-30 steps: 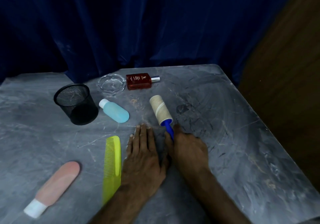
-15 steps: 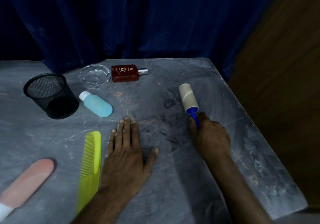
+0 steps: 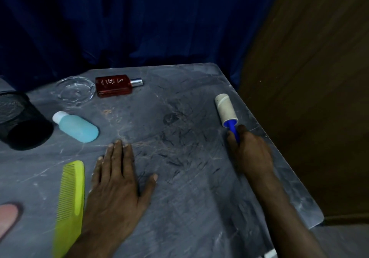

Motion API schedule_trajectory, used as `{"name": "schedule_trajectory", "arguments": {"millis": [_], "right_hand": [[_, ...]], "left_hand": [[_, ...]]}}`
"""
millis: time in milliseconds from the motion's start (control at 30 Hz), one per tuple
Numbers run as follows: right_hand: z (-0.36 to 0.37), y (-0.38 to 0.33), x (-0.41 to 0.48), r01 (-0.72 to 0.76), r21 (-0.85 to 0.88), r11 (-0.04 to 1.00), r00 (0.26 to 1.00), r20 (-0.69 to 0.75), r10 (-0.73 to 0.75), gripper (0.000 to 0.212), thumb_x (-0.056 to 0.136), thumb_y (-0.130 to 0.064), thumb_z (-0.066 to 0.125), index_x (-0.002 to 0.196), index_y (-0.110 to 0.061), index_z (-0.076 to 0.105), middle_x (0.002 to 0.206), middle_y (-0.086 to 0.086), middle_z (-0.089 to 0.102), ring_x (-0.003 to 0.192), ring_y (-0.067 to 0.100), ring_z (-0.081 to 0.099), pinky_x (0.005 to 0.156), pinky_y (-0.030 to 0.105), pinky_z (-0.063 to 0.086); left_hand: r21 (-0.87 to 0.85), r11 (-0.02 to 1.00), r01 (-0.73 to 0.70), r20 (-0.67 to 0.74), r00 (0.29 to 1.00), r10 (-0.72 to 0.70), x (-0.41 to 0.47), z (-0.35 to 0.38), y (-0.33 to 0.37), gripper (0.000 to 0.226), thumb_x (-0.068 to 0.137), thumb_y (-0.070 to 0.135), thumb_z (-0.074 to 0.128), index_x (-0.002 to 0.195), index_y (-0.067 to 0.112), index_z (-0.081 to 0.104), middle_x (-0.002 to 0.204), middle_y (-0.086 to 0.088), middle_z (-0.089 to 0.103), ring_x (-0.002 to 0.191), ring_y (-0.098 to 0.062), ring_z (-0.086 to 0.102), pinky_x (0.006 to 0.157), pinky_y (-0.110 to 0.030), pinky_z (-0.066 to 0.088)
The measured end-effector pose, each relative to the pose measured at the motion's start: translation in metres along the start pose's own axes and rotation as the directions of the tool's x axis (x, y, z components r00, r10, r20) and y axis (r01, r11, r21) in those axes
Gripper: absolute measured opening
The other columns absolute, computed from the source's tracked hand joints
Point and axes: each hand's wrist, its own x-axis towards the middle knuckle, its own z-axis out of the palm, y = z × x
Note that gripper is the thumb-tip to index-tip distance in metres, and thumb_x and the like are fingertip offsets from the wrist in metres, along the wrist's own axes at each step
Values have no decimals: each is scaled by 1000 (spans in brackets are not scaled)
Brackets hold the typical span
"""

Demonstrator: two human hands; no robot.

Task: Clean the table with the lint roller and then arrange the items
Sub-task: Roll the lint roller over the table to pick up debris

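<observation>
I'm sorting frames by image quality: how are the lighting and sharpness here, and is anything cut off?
Head view: dim, bluish light, with the curtain almost black. The lint roller and red bottle are fairly sharp; the yellow comb smears towards its near end. The mesh cup and pink item are cut by the left edge. No strong glare.

On the grey table (image 3: pixel 195 207): one lint roller (image 3: pixel 226 111), one yellow-green comb (image 3: pixel 69 203), one blue bottle (image 3: pixel 76 127), one red perfume bottle (image 3: pixel 114 85), one glass ashtray (image 3: pixel 75 90), one black mesh cup (image 3: pixel 19 121), one pink object (image 3: pixel 7 216), partly cut off at lower left.
</observation>
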Motion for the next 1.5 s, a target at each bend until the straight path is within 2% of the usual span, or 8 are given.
{"name": "schedule_trajectory", "arguments": {"millis": [300,500,700,800,967,1233,1400,1500], "right_hand": [[0,3,2,3,-33,999,1000,3,-3,43,104,-50,40,133,-20,49,95,4,63,87,23,64,82,49,57],[11,-16,2,110,-63,992,994,27,-108,44,104,-49,44,137,-20,49,91,-2,53,82,17,56,76,37,51],[35,-59,-19,241,-54,969,970,-10,-242,46,105,-50,40,140,-22,49,102,6,72,88,25,69,72,35,51],[47,-81,-30,277,-22,961,961,-9,-277,43,105,-50,39,134,-22,53,103,9,74,91,31,70,76,40,54],[58,-108,-47,323,-39,946,946,10,-323,46,104,-52,36,137,-23,50,109,9,73,98,32,70,78,37,51],[66,-130,-62,463,-89,882,886,24,-462,47,106,-51,31,141,-23,46,110,7,72,96,28,71,80,35,51],[69,-133,-65,479,-30,877,878,10,-479,46,106,-48,33,142,-21,46,109,8,73,96,30,71,80,39,54],[67,-128,-60,416,10,909,909,-2,-416,44,105,-51,36,135,-23,50,108,8,73,97,30,71,79,38,53]], "left_hand": [[-22,1000,5,23,1000,-4,0,-2,1,104,95,78,13,169,5,17,178,-17,16,166,-33,13,134,-51,13],[-44,999,6,7,1000,-6,-2,-5,3,103,96,77,12,170,5,16,179,-17,15,167,-32,11,135,-50,13],[-71,997,8,-12,1000,-9,-2,-1,2,101,97,77,11,171,8,6,180,-14,6,168,-29,3,136,-47,7],[-87,996,4,-16,1000,-5,-1,2,0,98,97,74,11,171,10,-1,181,-12,0,168,-27,-3,136,-45,1],[-102,995,-4,-15,1000,3,-1,2,0,95,97,66,20,171,8,4,180,-14,3,168,-27,0,136,-46,1],[-83,997,4,15,1000,-2,0,-2,0,103,90,75,2,171,11,-4,180,-12,-8,167,-26,-10,135,-44,-7],[-83,997,7,20,1000,-5,-1,-4,0,105,87,75,-2,170,12,-8,180,-11,-13,167,-25,-14,136,-44,-7],[-97,995,1,21,1000,1,-1,-5,0,104,88,74,-1,171,11,-3,180,-12,-8,167,-26,-10,136,-44,-4]]}}
